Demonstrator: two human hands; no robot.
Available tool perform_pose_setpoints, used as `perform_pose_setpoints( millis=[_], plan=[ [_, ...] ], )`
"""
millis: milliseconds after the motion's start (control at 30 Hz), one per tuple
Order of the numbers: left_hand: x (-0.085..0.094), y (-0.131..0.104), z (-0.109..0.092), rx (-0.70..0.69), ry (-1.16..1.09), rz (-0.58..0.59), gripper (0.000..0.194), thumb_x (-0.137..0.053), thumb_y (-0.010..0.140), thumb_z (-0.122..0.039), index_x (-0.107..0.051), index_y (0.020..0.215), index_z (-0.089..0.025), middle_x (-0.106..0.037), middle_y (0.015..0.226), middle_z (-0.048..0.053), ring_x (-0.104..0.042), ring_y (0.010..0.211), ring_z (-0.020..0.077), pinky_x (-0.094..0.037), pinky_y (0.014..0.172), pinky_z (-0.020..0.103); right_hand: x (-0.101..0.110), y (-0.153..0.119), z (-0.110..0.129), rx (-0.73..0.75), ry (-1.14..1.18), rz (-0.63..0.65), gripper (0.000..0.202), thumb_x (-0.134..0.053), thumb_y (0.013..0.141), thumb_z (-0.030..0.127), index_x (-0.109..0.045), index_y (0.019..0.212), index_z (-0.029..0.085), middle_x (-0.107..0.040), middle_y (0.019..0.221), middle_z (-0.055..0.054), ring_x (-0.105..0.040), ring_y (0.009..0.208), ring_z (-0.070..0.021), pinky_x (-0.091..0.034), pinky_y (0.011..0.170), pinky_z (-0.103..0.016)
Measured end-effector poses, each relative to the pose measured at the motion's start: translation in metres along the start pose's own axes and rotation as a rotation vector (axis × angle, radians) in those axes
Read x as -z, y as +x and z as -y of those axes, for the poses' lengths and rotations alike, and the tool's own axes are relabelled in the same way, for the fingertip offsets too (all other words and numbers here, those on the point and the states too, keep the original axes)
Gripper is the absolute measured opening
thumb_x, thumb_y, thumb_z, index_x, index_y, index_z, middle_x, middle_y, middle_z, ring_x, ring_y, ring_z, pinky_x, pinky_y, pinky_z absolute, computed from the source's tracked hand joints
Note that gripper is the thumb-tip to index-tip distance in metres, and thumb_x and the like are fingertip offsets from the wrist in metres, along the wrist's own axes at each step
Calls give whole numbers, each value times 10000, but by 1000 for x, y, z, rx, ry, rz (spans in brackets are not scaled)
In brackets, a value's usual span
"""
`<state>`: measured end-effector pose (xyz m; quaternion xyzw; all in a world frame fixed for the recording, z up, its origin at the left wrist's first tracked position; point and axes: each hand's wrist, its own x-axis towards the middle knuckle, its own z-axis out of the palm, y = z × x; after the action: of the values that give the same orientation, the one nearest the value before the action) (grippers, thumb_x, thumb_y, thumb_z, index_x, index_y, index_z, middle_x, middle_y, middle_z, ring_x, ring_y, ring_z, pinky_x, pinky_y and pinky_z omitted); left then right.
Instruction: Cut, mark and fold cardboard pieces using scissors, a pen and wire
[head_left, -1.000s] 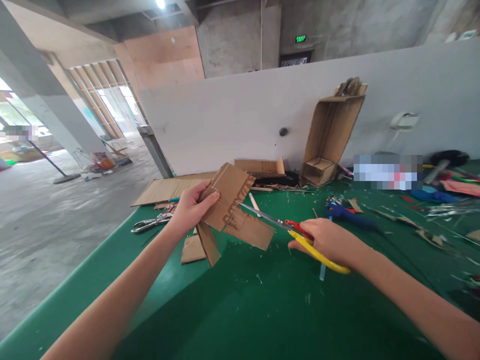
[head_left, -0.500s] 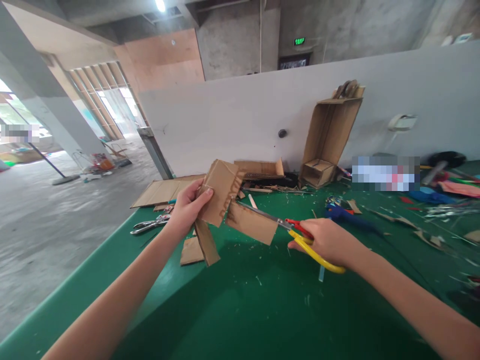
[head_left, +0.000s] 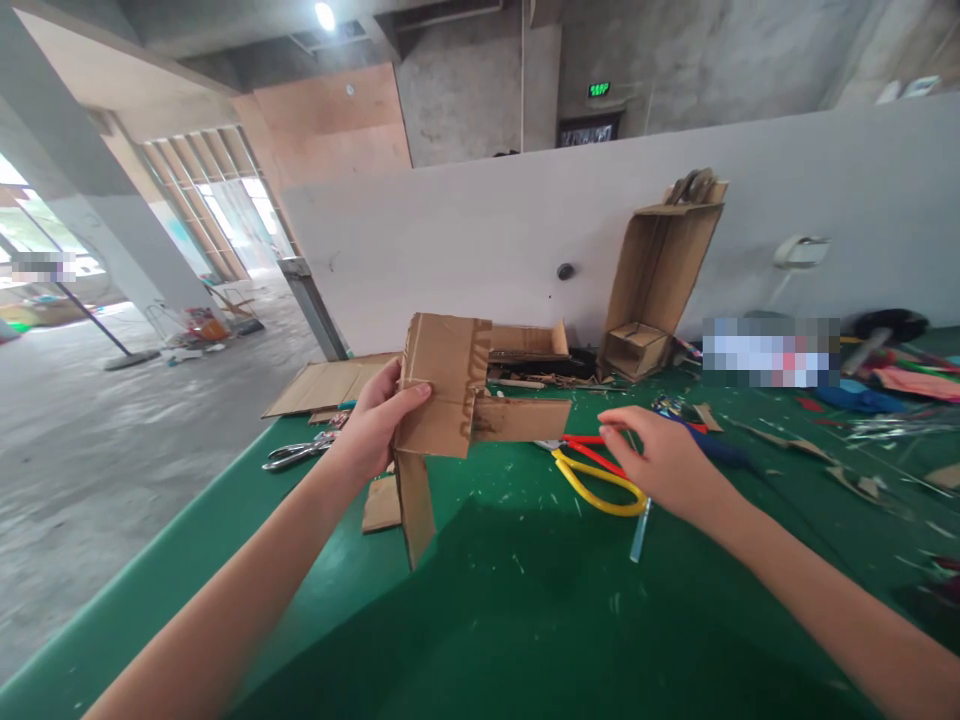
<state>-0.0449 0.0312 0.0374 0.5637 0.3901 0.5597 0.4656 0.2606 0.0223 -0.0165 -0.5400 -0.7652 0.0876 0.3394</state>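
My left hand grips a folded piece of brown cardboard by its left edge, thumb on the near face. One flap sticks out to the right from the piece, and another hangs below it. My right hand is empty, fingers loosely bent and apart from the thumb, just above a pair of scissors. Those scissors have one red and one yellow handle and lie on the green table; the cardboard flap hides part of their blades.
Metal pliers and flat cardboard lie at left. Behind stands a tall cardboard box structure against the white partition. A small clear strip is beside the scissors. Scraps and tools litter the right side.
My right hand has let go of the scissors, which now rest on the table. The cardboard in my left hand has turned, so its side flap points level to the right.
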Motion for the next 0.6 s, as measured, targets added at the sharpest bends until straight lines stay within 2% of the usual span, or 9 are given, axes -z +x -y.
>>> perform_pose_setpoints(
  millis=[100,200,267,333,400,500,567,600],
  plan=[
    [-10,-6,-6,4,-22,24,413,-712,686,-347,-555,1048,-227,-696,997,45,-674,836,246,-576,651,338,22,1,24,28,178,-48,341,-386,893,415,-590,1058,196,-646,1089,-88,-588,1017,-254,-471,846,-380],
    [-18,-10,-8,44,-43,0,378,-725,696,-354,-561,1008,-216,-704,962,50,-680,798,245,-582,626,343,49,3,48,110,229,65,359,-338,909,396,-587,1091,213,-650,1088,-78,-595,1002,-256,-480,804,-377],
    [-22,-11,-7,32,-60,-28,379,-738,695,-336,-556,1004,-210,-704,956,52,-681,789,239,-586,621,337,65,6,60,137,165,67,337,-367,898,370,-592,1107,230,-638,1126,-69,-580,1038,-260,-467,824,-383],
    [-25,-12,-6,12,-59,-43,390,-745,695,-320,-553,1016,-209,-703,962,51,-680,796,237,-590,629,339,77,8,68,163,45,5,336,-397,887,365,-593,1124,230,-634,1133,-80,-577,1038,-274,-459,818,-399],
    [-28,-14,-5,-2,-33,-43,405,-747,695,-318,-556,1036,-211,-701,972,50,-679,807,241,-593,642,352,79,8,75,196,-80,-17,348,-435,877,414,-606,1115,227,-646,1092,-90,-594,983,-280,-457,780,-404],
    [-38,-21,-5,-39,28,-5,417,-747,693,-319,-573,1057,-214,-698,990,53,-676,837,254,-592,680,369,64,9,87,304,-261,-22,375,-494,843,495,-652,1006,197,-673,971,-102,-597,921,-287,-419,809,-437],
    [-45,-27,-5,-70,78,19,400,-748,689,-322,-589,1040,-211,-701,982,54,-674,852,260,-587,702,374,49,10,94,363,-327,-28,319,-507,849,463,-661,889,186,-678,879,-98,-590,894,-279,-370,849,-454],
    [-48,-30,-5,-82,96,27,392,-747,689,-327,-594,1030,-210,-702,975,54,-672,855,262,-585,709,378,43,11,96,374,-311,3,288,-501,864,427,-651,815,186,-672,814,-83,-590,849,-256,-373,821,-425]
  ],
)
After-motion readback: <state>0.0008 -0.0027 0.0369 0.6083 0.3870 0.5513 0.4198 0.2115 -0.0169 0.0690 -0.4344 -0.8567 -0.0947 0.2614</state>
